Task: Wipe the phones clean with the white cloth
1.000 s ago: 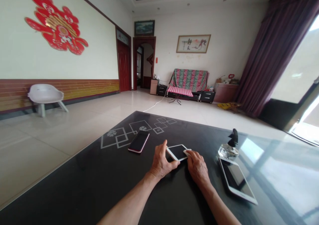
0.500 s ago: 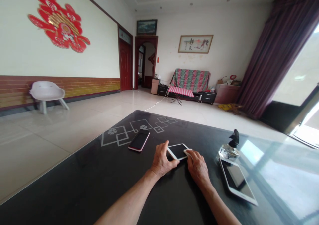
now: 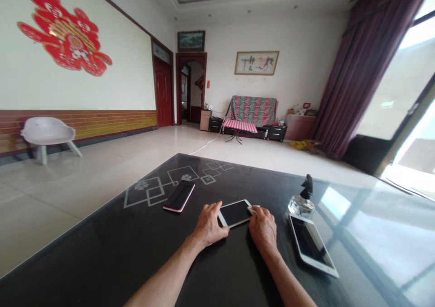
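Observation:
A white phone (image 3: 235, 213) with a dark screen lies face up on the black table (image 3: 142, 252). My left hand (image 3: 208, 225) grips its left end, thumb along the near edge and fingers at the far corner. Closed on a small white cloth (image 3: 252, 209), my right hand (image 3: 263, 229) presses at the phone's right end; most of the cloth is hidden under the fingers. To the left lies a dark phone with a pinkish edge (image 3: 180, 196). A white tablet (image 3: 313, 246) rests to the right, with a clear pump bottle (image 3: 302, 203) just beyond it.
White square outlines and flowers (image 3: 185, 176) decorate the table's far left part. On the tiled floor stands a white chair (image 3: 49, 132) at left. A small table with a striped cover (image 3: 239, 126) is at the back, and a purple curtain (image 3: 346, 80) hangs at right.
The whole view has swung slightly right, so things appear further left. My right hand and the cloth have slid off the screen towards the phone's right edge. My left hand keeps its grip.

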A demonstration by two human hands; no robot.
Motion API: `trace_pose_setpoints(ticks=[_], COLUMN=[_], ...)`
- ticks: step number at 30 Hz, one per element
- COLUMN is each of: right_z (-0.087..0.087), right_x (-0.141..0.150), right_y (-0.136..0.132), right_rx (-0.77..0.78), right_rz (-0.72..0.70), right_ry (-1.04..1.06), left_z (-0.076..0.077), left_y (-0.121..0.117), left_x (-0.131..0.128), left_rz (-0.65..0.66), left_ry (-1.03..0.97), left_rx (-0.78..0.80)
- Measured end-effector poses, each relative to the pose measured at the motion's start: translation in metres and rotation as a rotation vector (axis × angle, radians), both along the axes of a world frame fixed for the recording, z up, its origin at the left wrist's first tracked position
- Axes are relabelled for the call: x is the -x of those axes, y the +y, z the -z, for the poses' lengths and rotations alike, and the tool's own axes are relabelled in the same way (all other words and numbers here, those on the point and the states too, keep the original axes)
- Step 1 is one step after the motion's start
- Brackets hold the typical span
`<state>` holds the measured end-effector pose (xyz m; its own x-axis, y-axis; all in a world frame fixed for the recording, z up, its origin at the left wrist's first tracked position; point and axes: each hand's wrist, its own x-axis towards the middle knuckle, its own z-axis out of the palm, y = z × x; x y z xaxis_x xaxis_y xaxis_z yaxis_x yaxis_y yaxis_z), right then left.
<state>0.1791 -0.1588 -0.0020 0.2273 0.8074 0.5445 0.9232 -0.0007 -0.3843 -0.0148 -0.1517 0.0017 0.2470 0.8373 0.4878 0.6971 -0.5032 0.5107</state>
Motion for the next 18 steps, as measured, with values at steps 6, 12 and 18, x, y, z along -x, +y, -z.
trace_pose_setpoints(ticks=[6,12,18], right_z=[-0.006,-0.014,-0.019], right_x=[0.005,0.008,0.008], right_y=[-0.007,-0.011,-0.015], right_rx=[0.054,0.080,0.062], right_rz=[0.037,-0.018,-0.036], right_ry=[0.026,0.076,0.137], left_z=[0.003,0.009,-0.001], left_y=[0.004,0.009,0.001], left_x=[0.007,0.011,0.002], left_rz=[-0.013,-0.052,-0.084], left_ry=[0.050,0.114,0.223], left_rx=[-0.022,-0.052,0.017])
